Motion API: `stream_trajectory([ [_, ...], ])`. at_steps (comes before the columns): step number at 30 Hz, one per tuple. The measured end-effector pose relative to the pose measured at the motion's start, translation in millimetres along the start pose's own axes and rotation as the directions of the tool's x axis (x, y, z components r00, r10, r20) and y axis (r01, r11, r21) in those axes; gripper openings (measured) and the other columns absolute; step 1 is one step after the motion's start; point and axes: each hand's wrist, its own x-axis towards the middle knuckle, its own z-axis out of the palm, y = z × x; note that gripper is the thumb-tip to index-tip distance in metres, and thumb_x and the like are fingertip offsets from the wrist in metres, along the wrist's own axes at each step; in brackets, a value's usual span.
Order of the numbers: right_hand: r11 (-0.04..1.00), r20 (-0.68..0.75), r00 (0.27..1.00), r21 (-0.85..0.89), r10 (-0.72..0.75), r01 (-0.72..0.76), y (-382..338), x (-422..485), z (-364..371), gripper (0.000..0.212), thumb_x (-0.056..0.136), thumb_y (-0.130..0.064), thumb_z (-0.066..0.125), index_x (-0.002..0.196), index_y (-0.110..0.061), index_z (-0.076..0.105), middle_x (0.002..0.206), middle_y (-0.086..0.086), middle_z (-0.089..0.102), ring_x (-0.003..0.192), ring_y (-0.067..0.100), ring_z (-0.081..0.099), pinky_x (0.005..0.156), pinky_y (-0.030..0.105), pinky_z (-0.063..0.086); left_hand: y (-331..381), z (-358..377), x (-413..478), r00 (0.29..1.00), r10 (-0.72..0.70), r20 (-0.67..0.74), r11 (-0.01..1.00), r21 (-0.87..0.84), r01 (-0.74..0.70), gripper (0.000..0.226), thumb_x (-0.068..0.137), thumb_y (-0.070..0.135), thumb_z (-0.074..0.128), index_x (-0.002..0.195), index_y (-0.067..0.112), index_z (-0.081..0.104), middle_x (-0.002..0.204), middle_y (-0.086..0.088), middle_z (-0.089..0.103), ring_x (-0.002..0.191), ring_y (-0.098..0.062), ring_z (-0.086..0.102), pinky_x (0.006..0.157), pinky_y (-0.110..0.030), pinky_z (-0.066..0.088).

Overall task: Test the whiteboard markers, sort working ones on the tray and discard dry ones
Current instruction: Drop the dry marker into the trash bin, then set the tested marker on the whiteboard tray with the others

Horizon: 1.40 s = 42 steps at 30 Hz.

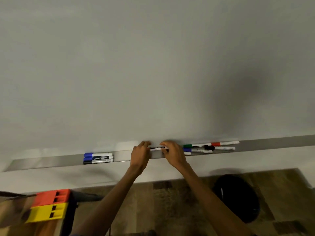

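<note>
Here, marker (pixel 157 148) lies 9-to-3 o'clock over tray (pixel 51 161); left hand (pixel 140 154) pinches its 9 o'clock end, right hand (pixel 172 153) its 3.

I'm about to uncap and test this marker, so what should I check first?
1. Grip on marker by left hand and right hand, one at each end: ok.
2. Cap already off: cannot tell, the hands cover both ends.
3. Bare whiteboard above for a test stroke: ok.
4. Group of three markers at the left of the tray, apart from the hands: ok.
5. A black bin on the floor, lower right, in view: ok.
</note>
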Motion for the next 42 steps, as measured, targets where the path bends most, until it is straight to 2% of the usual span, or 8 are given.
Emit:
stream_trajectory([
  [10, 0.979, -0.097, 0.995, -0.205, -0.001, -0.019, -10.4, 8.5, 38.1, 0.009, 0.083, -0.017, 0.068, 0.091, -0.015, 0.072, 0.088, 0.006, 0.072, 0.080, 0.022, 0.066, 0.077, 0.035, 0.055, -20.1, 13.7, 2.6, 0.995, 0.104, 0.010, 0.992, 0.069, -0.105, 0.027, 0.083, 0.006, 0.056, 0.105, 0.015, 0.068, 0.106, -0.004, 0.068, 0.088, -0.028, 0.064, 0.072, -0.036, 0.052],
  [14, 0.958, -0.085, 0.996, -0.287, -0.008, -0.017, -9.2, 5.3, 52.9, 0.024, 0.069, -0.014, 0.083, 0.091, -0.013, 0.073, 0.091, 0.007, 0.074, 0.086, 0.026, 0.069, 0.083, 0.044, 0.057, -24.2, 19.8, -0.8, 0.989, 0.151, -0.002, 0.987, 0.055, -0.150, 0.025, 0.080, 0.003, 0.065, 0.104, 0.011, 0.069, 0.105, -0.009, 0.067, 0.091, -0.028, 0.063, 0.073, -0.038, 0.054],
  [19, 0.925, 0.005, 1.000, -0.379, 0.026, -0.022, -13.5, 1.4, 67.6, 0.035, 0.067, -0.014, 0.085, 0.099, -0.014, 0.072, 0.102, 0.006, 0.073, 0.100, 0.027, 0.066, 0.096, 0.046, 0.049, -35.7, 16.6, -3.7, 0.989, 0.144, 0.035, 0.988, -0.069, -0.141, 0.025, 0.086, 0.002, 0.057, 0.107, 0.010, 0.067, 0.109, -0.010, 0.066, 0.097, -0.027, 0.060, 0.081, -0.036, 0.051],
  [24, 0.920, 0.082, 0.993, -0.377, -0.081, 0.106, -18.9, 5.9, 69.0, 0.042, 0.072, -0.014, 0.081, 0.111, -0.015, 0.068, 0.111, 0.004, 0.071, 0.108, 0.024, 0.063, 0.102, 0.040, 0.042, -48.6, 0.4, -8.2, 0.983, 0.182, 0.037, 0.965, -0.197, -0.172, 0.029, 0.088, 0.002, 0.056, 0.115, 0.011, 0.063, 0.113, -0.008, 0.065, 0.101, -0.022, 0.061, 0.087, -0.028, 0.050],
  [30, 0.915, 0.222, 0.970, -0.361, -0.102, 0.180, -43.8, 9.6, 56.1, 0.045, 0.086, -0.014, 0.066, 0.129, -0.009, 0.054, 0.131, 0.012, 0.056, 0.124, 0.029, 0.048, 0.108, 0.038, 0.034, -56.1, -24.2, -4.9, 0.970, 0.199, 0.138, 0.980, -0.038, -0.196, 0.038, 0.091, 0.009, 0.053, 0.129, 0.011, 0.052, 0.127, -0.009, 0.058, 0.108, -0.028, 0.059, 0.091, -0.036, 0.050],
  [35, 0.912, 0.185, 0.967, -0.339, -0.178, 0.232, -64.7, 8.9, 31.1, 0.022, 0.097, -0.024, 0.050, 0.114, -0.012, 0.056, 0.112, 0.008, 0.063, 0.102, 0.024, 0.058, 0.093, 0.034, 0.041, -55.0, -48.2, -5.6, 0.951, 0.246, 0.185, 0.964, 0.059, -0.261, 0.027, 0.094, 0.014, 0.049, 0.121, 0.016, 0.053, 0.120, -0.007, 0.060, 0.097, -0.031, 0.063, 0.081, -0.039, 0.051],
  [39, 0.906, 0.215, 0.952, -0.317, -0.217, 0.278, -76.0, 11.4, 10.9, 0.030, 0.098, -0.041, 0.044, 0.109, -0.018, 0.059, 0.104, 0.003, 0.068, 0.090, 0.023, 0.063, 0.081, 0.038, 0.048, -47.2, -64.1, -10.3, 0.950, 0.259, 0.176, 0.953, 0.114, -0.281, 0.028, 0.095, 0.011, 0.044, 0.122, 0.014, 0.051, 0.122, -0.007, 0.058, 0.100, -0.033, 0.061, 0.079, -0.039, 0.046],
  [42, 0.885, 0.220, 0.940, -0.335, -0.260, 0.323, -83.8, 10.0, -0.1, 0.033, 0.100, -0.042, 0.041, 0.106, -0.018, 0.063, 0.100, 0.004, 0.070, 0.085, 0.024, 0.064, 0.074, 0.038, 0.051, -42.0, -74.4, -16.5, 0.944, 0.293, 0.153, 0.945, 0.101, -0.310, 0.027, 0.096, 0.010, 0.041, 0.121, 0.012, 0.051, 0.121, -0.008, 0.058, 0.098, -0.034, 0.060, 0.077, -0.038, 0.044],
])
